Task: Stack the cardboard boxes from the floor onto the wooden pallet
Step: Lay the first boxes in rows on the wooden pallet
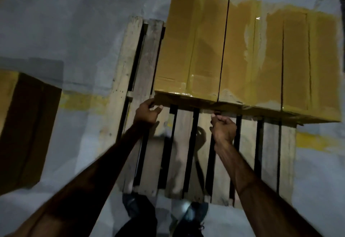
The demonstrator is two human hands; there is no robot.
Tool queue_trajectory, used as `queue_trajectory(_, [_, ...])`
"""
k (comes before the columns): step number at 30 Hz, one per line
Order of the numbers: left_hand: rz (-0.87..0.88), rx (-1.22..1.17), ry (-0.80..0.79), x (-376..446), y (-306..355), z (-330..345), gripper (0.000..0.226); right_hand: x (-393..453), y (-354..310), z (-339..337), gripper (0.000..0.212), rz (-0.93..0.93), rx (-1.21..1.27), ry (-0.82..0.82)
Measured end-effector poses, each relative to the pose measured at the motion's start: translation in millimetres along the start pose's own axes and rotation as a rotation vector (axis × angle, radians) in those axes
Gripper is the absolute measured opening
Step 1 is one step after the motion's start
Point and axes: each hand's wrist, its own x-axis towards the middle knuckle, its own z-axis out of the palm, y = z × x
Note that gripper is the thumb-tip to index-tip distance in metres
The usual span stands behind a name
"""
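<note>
Cardboard boxes sit on the pallet, both hands at the near edge

Cardboard boxes (248, 53) stand side by side on the far half of the wooden pallet (186, 152), taped tops facing up. The left hand (148, 112) curls its fingers round the near left corner of the leftmost box, thumb out along the edge. The right hand (223, 127) is at the same box's lower front edge, fingers curled; whether it actually grips the cardboard, I cannot tell. Another cardboard box (24, 124) waits on the grey floor (74, 21), well left of the pallet.
</note>
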Motion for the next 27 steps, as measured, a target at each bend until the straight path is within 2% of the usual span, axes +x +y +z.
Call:
queue_trajectory(2, [-0.008,-0.014,-0.031,-47,3,-14,0.075,-30,-9,-25,0.013,-0.020,-0.126,-0.046])
queue_trajectory(4, [-0.001,-0.021,-0.051,-99,4,-29,0.081,-65,-16,-55,0.014,-0.035,-0.220,-0.087])
queue_trajectory(7, [0.000,-0.033,-0.067,-182,13,-46,0.061,-125,-32,-101,0.015,-0.061,-0.319,-0.125])
queue_trajectory(10, [-0.019,-0.072,-0.030,-259,33,-64,0.055,-182,-45,-144,0.013,-0.074,-0.319,-0.190])
queue_trajectory(13, [0.081,-0.029,0.061,-325,59,-77,0.045,-232,-67,-180,0.013,-0.091,-0.296,-0.281])
queue_trajectory(15, [0.122,-0.065,0.105,-361,80,-81,0.047,-255,-78,-201,0.018,-0.135,-0.298,-0.342])
queue_trajectory(23, [0.027,-0.186,0.405,-469,114,-62,0.035,-280,-120,-267,0.015,-0.410,-0.496,-0.674])
queue_trajectory(27, [-0.005,-0.274,0.510,-528,109,-31,0.032,-281,-145,-291,0.010,-0.495,-0.530,-0.766])
